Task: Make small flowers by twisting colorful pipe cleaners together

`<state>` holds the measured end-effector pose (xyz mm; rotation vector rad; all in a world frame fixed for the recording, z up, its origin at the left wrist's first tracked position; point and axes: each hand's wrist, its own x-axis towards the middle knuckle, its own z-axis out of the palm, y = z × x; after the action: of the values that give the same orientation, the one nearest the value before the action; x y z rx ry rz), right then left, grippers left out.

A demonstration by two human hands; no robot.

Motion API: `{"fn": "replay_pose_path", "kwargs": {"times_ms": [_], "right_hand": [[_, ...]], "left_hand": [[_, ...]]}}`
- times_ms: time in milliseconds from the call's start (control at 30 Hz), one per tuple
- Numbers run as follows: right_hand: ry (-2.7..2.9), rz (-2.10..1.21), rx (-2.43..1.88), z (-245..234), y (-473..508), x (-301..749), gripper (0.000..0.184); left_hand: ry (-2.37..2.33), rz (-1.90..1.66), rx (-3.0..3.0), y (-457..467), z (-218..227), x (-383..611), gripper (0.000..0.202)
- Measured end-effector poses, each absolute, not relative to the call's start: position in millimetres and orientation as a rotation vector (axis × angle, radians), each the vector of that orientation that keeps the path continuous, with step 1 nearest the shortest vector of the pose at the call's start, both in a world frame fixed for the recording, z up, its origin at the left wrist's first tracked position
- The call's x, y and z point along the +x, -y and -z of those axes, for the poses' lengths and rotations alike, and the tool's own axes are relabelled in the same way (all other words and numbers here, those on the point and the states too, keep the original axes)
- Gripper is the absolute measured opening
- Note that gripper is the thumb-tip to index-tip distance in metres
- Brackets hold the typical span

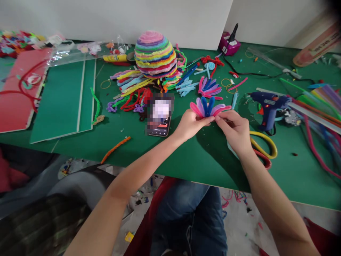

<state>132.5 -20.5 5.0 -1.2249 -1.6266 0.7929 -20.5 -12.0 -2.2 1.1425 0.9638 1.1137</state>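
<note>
Between both hands is a fan of pipe cleaner loops (204,106), pink and lilac at the sides with dark blue in the middle. My left hand (189,124) pinches its base from the left. From the right, my right hand (234,127) grips the base with thumb and fingertips. The loops point up and away from me, above the table. Just behind it lies a similar pink, purple and blue pipe cleaner fan (209,87). A phone (160,119), its screen partly blurred, lies left of my left hand.
A striped pipe cleaner dome (154,55) stands at the back. To the right are a blue glue gun (270,105) with a red light, scissors (266,144) with yellow and red handles, and loose pipe cleaners (317,103). Green boards (64,96) lie left; an orange pipe cleaner (115,149) is near the edge.
</note>
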Motion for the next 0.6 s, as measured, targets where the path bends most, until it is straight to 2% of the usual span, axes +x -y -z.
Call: {"fn": "replay_pose_path", "kwargs": {"times_ms": [133,367,500,600], "right_hand": [[1.558,-0.777,-1.249,-3.9,19.4,132.3,0.02],[1.447,-0.905,-1.186,-3.4,17.1,130.1,0.025],[1.435,-1.004,-1.164,-5.1,17.8,129.7,0.025],[1.47,-0.961,-1.17,-4.6,18.3,130.7,0.025]], "left_hand": [[-0.978,-1.093,1.084,11.7,2.3,-21.1,0.037],[-0.982,-0.953,0.988,17.4,-11.1,-19.3,0.018],[-0.948,-0.844,1.002,20.7,-12.9,-19.4,0.026],[-0.893,-0.721,1.041,20.9,-10.0,-20.4,0.032]]}}
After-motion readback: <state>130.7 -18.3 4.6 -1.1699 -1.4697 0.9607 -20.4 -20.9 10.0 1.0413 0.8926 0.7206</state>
